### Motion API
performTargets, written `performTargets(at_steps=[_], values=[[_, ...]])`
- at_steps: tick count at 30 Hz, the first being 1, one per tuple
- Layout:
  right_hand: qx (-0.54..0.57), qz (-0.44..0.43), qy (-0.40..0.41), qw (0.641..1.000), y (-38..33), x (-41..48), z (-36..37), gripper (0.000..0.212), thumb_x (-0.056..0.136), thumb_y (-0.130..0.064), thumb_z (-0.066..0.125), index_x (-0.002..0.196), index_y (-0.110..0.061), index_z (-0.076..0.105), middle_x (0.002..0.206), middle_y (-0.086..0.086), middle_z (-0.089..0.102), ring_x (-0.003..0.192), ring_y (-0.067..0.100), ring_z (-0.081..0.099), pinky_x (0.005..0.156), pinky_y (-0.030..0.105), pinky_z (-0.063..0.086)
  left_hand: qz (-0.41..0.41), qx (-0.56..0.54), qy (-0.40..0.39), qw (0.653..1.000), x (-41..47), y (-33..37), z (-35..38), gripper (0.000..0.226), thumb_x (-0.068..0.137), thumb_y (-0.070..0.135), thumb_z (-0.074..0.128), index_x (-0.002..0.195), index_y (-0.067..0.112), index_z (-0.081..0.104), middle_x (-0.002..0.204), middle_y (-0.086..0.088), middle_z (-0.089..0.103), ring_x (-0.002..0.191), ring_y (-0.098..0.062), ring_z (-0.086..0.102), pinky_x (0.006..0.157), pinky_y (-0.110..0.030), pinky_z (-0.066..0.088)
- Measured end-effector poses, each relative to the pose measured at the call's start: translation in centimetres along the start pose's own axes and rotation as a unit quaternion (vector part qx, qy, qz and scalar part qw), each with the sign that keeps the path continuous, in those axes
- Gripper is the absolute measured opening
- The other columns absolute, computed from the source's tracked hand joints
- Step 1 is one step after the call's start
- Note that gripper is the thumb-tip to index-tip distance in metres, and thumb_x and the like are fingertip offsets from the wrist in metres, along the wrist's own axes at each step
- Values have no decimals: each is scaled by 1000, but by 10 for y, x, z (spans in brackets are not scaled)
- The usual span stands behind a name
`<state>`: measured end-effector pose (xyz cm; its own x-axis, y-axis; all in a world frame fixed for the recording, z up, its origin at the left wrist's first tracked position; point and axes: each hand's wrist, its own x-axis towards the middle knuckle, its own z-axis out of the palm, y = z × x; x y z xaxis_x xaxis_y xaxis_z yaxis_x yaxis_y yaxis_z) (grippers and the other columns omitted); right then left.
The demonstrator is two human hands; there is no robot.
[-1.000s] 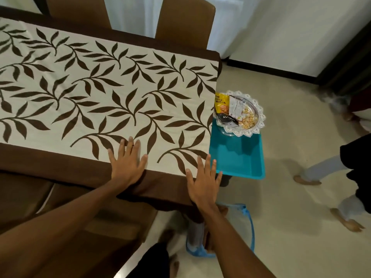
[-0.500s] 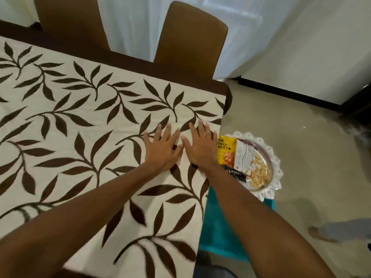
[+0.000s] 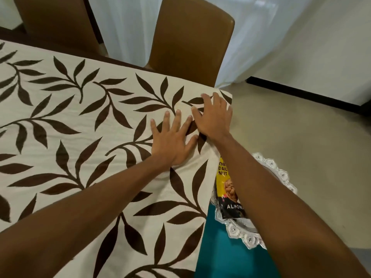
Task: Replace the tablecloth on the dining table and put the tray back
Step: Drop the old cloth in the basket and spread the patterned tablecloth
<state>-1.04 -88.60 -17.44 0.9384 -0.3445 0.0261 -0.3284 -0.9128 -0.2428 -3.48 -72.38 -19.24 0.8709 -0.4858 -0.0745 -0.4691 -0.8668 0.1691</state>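
Both hands lie flat and unclenched on the tablecloth (image 3: 80, 121), holding nothing. The left hand (image 3: 172, 141) presses palm-down just inside the cloth's right edge, and the right hand (image 3: 213, 119) is just beside it, at the cloth's far right corner. Smoothing well likely means sweeping outward to that corner with even pressure, so no ripple gets trapped. The tray (image 3: 281, 173) with its nut packet (image 3: 226, 187) sits off the cloth's right edge, on a teal stand (image 3: 226, 253).
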Motion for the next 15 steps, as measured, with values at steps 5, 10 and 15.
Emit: performTargets(at_steps=[5,10,15], values=[[13,0,-28,1000,11,-13,20,68,100,-67,21,160,-37,17,170,5,4,156,29,-1,121,60,-2,-9,-5,-8,1000,-8,5,-1,72,96,70,4,159,36,-3,169,-4,-5,154,-33,-9,116,-69,-2],[22,-1,-79,997,12,-6,8,71,100,-69,22,161,-35,12,170,6,-3,156,29,-8,121,59,-5,22,-18,-32,999,-50,10,-7,67,99,67,12,158,36,4,169,-1,-2,154,-29,-8,118,-67,-4],[54,-35,-33,997,0,-58,-2,64,102,-59,33,158,-28,28,168,9,15,156,30,8,122,58,3,31,-16,-21,999,-139,14,-2,63,101,64,17,158,38,15,168,2,7,155,-26,0,118,-64,-2]])
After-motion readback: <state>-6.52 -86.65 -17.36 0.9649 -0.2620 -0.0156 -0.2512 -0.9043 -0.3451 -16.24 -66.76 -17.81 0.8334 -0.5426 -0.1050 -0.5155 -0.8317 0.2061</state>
